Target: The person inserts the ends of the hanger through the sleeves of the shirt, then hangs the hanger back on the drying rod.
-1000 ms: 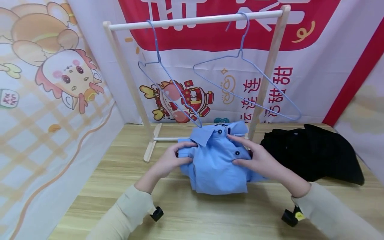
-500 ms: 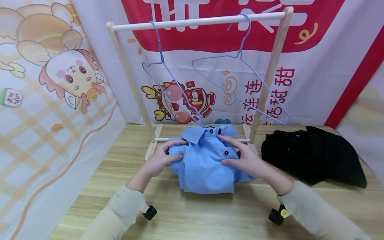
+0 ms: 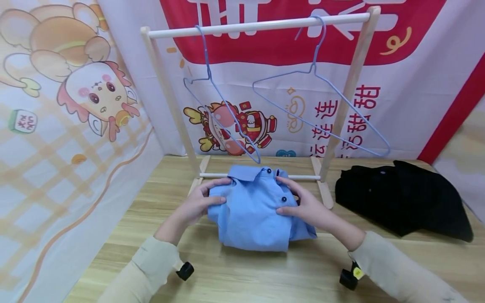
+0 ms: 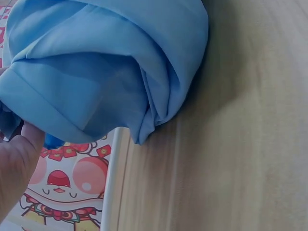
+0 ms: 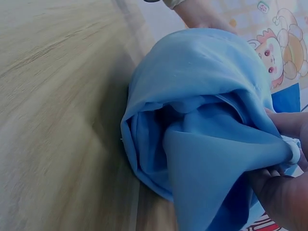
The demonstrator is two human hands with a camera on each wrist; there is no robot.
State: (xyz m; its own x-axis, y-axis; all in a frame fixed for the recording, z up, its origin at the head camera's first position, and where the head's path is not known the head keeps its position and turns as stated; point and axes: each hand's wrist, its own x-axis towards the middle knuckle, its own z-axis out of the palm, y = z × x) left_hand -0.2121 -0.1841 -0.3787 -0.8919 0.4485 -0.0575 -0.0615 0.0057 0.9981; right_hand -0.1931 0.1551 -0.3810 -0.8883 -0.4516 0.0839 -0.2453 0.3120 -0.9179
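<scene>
Both hands hold a bunched light-blue shirt [image 3: 254, 219] by its two sides, with its collar at the far end and dark buttons down the front. The left hand [image 3: 198, 202] grips the shirt's left side, thumb on the near face. On the other side, the right hand [image 3: 305, 206] pinches the cloth beside the buttons. Folds of the shirt [image 4: 96, 72] hang from the left fingers in the left wrist view. In the right wrist view the right hand [image 5: 284, 187] clasps a gathered part, and the shirt's open folds show. Fingers behind the cloth are hidden.
A wooden rack [image 3: 261, 26] stands behind the shirt, with two blue wire hangers on its bar. The left hanger [image 3: 227, 105] reaches down close above the collar; the right hanger [image 3: 322, 109] hangs beside it. A black garment [image 3: 401, 198] lies on the table at the right.
The shirt, held in both hands, has come slightly left and lower, its collar now below the left hanger's tip. The head view has shifted a little. Both hands keep their grip.
</scene>
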